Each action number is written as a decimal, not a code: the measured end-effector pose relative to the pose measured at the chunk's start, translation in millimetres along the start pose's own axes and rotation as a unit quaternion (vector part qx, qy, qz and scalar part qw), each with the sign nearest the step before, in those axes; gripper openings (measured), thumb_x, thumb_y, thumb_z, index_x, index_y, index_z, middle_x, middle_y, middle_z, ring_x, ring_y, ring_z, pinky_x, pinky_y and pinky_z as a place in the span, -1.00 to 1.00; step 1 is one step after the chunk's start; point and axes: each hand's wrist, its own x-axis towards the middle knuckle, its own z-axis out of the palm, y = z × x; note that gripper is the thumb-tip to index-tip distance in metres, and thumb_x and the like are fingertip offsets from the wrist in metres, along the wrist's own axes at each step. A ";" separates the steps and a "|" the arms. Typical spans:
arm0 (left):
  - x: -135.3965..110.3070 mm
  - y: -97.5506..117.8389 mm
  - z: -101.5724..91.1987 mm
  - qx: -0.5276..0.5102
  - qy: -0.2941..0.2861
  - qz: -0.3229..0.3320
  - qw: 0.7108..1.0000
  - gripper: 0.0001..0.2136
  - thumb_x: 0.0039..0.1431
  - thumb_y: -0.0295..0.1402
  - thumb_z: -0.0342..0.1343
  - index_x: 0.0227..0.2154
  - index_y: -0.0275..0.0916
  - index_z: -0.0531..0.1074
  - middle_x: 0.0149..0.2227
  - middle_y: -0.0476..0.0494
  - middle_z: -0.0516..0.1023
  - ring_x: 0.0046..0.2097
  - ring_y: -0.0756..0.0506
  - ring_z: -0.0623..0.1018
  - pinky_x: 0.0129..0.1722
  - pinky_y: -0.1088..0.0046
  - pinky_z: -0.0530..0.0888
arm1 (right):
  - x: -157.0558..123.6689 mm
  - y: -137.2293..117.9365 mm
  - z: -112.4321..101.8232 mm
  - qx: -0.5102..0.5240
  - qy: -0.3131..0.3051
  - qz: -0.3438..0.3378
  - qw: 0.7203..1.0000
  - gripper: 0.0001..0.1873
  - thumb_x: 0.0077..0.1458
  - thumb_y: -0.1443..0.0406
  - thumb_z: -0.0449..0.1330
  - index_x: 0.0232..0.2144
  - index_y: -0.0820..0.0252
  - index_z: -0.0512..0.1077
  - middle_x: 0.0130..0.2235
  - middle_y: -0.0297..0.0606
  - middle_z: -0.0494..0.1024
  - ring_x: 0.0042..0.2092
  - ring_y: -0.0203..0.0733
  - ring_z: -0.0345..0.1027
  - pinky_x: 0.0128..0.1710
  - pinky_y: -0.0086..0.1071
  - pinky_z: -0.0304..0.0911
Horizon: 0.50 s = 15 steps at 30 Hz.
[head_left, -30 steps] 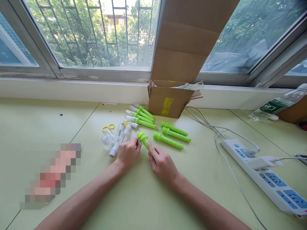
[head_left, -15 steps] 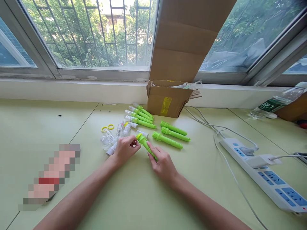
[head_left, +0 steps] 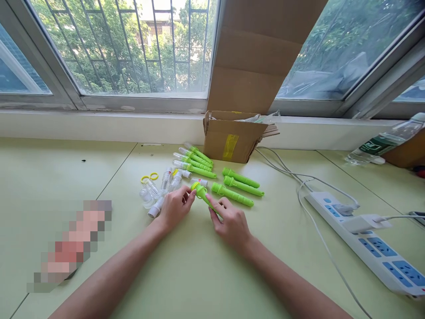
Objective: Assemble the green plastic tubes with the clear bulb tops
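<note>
Between my two hands is a green plastic tube handle (head_left: 201, 192), tilted with its yellow-ringed end up and to the left. My left hand (head_left: 175, 206) pinches that ringed end between thumb and fingers. Lower on the body, my right hand (head_left: 232, 221) grips the handle, its index finger stretched along it. Left of the hands lie clear plastic tubes (head_left: 166, 179), a white-ended tube (head_left: 155, 209) and loose yellow rings (head_left: 153, 176). Several green handles with clear caps (head_left: 199, 170) lie behind them. To the right rest 3 uncapped green handles (head_left: 232, 195) with threaded ends.
A cardboard box (head_left: 229, 137) stands at the back by the window sill. A power strip (head_left: 365, 243) with plugs and white cables (head_left: 318, 241) lies at right. Behind it a water bottle (head_left: 385, 139) lies tilted. A pixelated object (head_left: 73, 243) is at left.
The handle's ringed end has shifted slightly right, and my left thumb and fingers have closed in on it. My right index finger has straightened along the handle, and the right hand moved slightly right.
</note>
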 end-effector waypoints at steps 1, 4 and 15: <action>0.1 -0.2 -0.2 0.005 -0.005 0.002 1.000 -0.80 0.25 -0.23 -0.07 -0.38 -0.22 0.36 -0.55 0.04 0.45 -0.54 0.05 0.39 -0.48 0.54 0.28 | 0.4 2.1 -0.7 -0.018 0.015 -0.010 1.000 -0.57 0.21 0.27 0.02 0.12 0.08 0.32 -0.41 -0.30 0.37 -0.51 -0.38 0.16 -0.52 -0.48 0.04; -0.2 -0.8 0.0 0.040 -0.007 0.008 0.999 -0.79 0.28 -0.23 -0.11 -0.34 -0.22 0.34 -0.51 0.01 0.47 -0.51 0.04 0.42 -0.48 0.53 0.26 | 1.8 7.1 -2.3 -0.055 0.046 -0.047 0.996 -0.59 0.21 0.24 0.04 0.11 0.05 0.35 -0.43 -0.30 0.37 -0.50 -0.39 0.15 -0.53 -0.47 -0.01; -4.9 5.0 3.3 0.250 -0.014 0.064 0.966 -0.84 0.28 -0.41 -0.15 -0.35 -0.24 0.31 -0.54 -0.11 0.47 -0.55 -0.06 0.46 -0.60 0.45 0.00 | 4.8 4.0 -8.1 -0.133 0.050 -0.139 0.980 -0.65 0.22 0.34 0.03 0.02 0.13 0.44 -0.52 -0.31 0.29 -0.50 -0.37 0.11 -0.55 -0.45 -0.07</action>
